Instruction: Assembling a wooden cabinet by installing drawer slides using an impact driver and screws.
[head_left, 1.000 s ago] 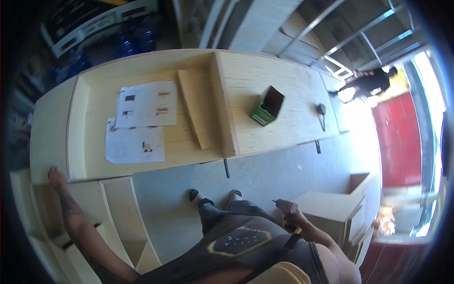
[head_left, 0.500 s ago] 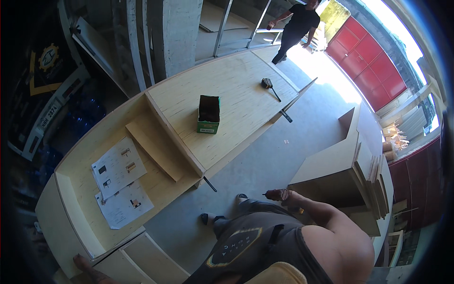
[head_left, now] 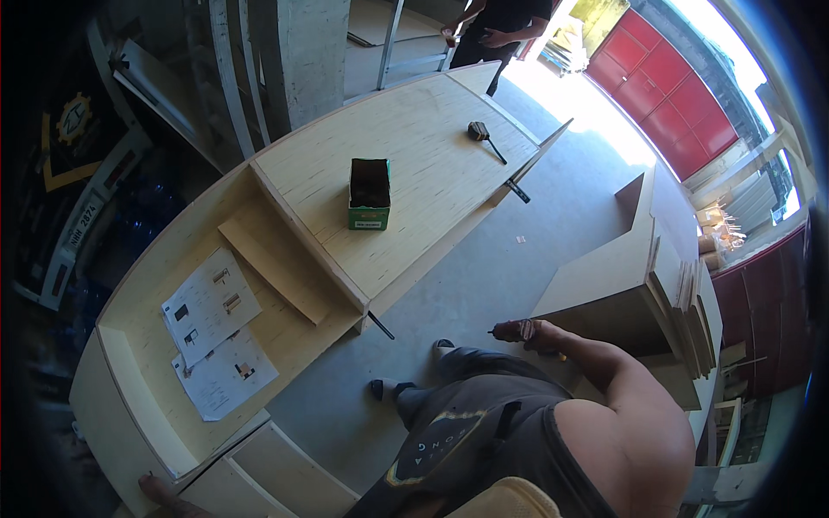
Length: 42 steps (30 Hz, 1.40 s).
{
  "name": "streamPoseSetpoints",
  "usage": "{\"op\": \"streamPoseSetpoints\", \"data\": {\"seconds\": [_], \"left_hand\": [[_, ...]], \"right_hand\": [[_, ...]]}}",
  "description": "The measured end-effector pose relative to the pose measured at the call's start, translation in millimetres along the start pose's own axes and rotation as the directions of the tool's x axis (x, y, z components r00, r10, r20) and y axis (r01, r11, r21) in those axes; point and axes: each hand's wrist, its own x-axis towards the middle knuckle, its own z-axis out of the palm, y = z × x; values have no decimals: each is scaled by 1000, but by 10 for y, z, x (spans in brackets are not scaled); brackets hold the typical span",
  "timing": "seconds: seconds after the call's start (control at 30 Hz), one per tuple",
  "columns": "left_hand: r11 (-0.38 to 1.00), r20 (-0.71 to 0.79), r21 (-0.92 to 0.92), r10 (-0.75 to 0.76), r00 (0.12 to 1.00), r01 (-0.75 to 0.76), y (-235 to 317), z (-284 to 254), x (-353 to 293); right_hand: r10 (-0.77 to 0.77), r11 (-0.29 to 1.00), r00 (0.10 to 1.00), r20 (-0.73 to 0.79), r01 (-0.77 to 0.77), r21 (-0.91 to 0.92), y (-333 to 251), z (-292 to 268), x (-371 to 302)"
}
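Note:
A cordless drill (head_left: 513, 331) is in my right hand (head_left: 542, 337), its thin bit pointing left above the grey floor. Its grip and lower part are mostly hidden by my fingers. At the lower left, my left hand (head_left: 157, 490) lies against the outer end of a long plywood cabinet (head_left: 112, 423), fingers resting on the wood. A green open-topped box (head_left: 370, 207) with dark contents stands on the cabinet's wide panel. Beyond the box lies a black tape-measure-like tool (head_left: 478, 131) with a dark strip sticking out. Two printed drawing sheets (head_left: 211, 302) overlap inside the near compartment beside a loose board (head_left: 272, 272).
Black clamp-like bars (head_left: 380, 325) (head_left: 517, 191) jut from the cabinet's near edge. On the right stands another plywood unit (head_left: 596, 281) with thin panels (head_left: 678, 302) leaning on it. A person in black (head_left: 496, 30) stands past the far end. Beneath me is another wooden frame (head_left: 259, 475).
The other person has come closer to the cabinet's far end, moving left. My view has shifted slightly. My right hand still has the drill, and my left hand stays at the cabinet end.

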Motion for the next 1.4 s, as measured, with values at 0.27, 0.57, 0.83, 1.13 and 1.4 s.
{"op": "streamPoseSetpoints", "data": {"seconds": [0.27,0.57,0.83,1.13,1.4], "left_hand": [[961,-102,-255,-141,985,111,-277,-393,-464],[358,316,-787,-465,827,502,693,141,-3302],[-1,630,-510,-681,373,860,3159,2059,-6974],[167,641,-450,-624,447,877,3816,2712,-7716],[105,651,-450,-641,406,887,3345,2445,-8196]], "right_hand": [[-160,985,984,-77,165,52,125,-149,281],[-425,896,905,-30,425,132,100,-461,1002],[-780,626,585,223,745,232,-411,-1070,1480],[-718,672,569,401,416,613,-497,-1350,1199],[-545,802,545,637,119,585,-118,-865,1266]]}}
